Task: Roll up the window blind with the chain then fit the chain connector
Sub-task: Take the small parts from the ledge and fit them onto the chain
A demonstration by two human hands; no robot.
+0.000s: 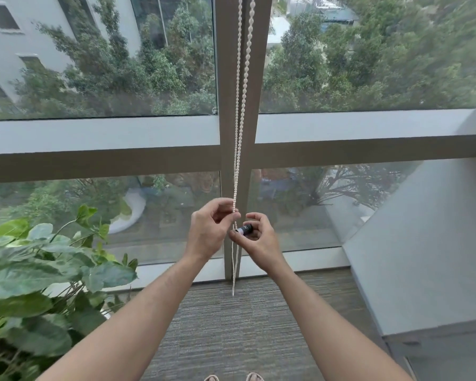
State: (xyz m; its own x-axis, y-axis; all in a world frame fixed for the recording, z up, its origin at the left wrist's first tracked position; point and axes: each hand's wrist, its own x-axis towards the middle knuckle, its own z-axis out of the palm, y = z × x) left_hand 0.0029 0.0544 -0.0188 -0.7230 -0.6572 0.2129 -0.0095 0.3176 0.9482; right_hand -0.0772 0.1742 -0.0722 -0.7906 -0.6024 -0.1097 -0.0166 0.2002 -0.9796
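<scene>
Bead chain (241, 111): hung in two strands of small, pale, rounded beads down the front of the vertical window mullion (228, 78); the strands stood apart at the top and drew close together near the hands; the low end of the chain hung just above the carpet.
Left hand (208, 229): thumb and forefinger were pinched on the chain just above the connector; the other fingers (217, 204) were curled loosely.
Right hand (259, 237): fingers were narrow, closed around the chain connector, which was held sideways with its white end toward the chain.
Chain connector (245, 229): a short cylinder, black body with a white end, smooth in finish; it sat between the two hands, touching or just beside the chain; the exact contact could not be told.
Window frame (102, 160): a broad, flat, grey-brown horizontal rail crossed the mullion above the hands; glass panes filled the openings above and below.
Open room, left: a potted plant (39, 257) with broad, glossy green leaves stood near the left forearm, apart from it.
Open room, right: a smooth grey wall (423, 243) ran at an angle toward the window, well apart from the right forearm.
Floor: grey carpet (231, 325) with a fine ribbed texture lay bare between the forearms; two toes of footwear showed at the bottom edge.
</scene>
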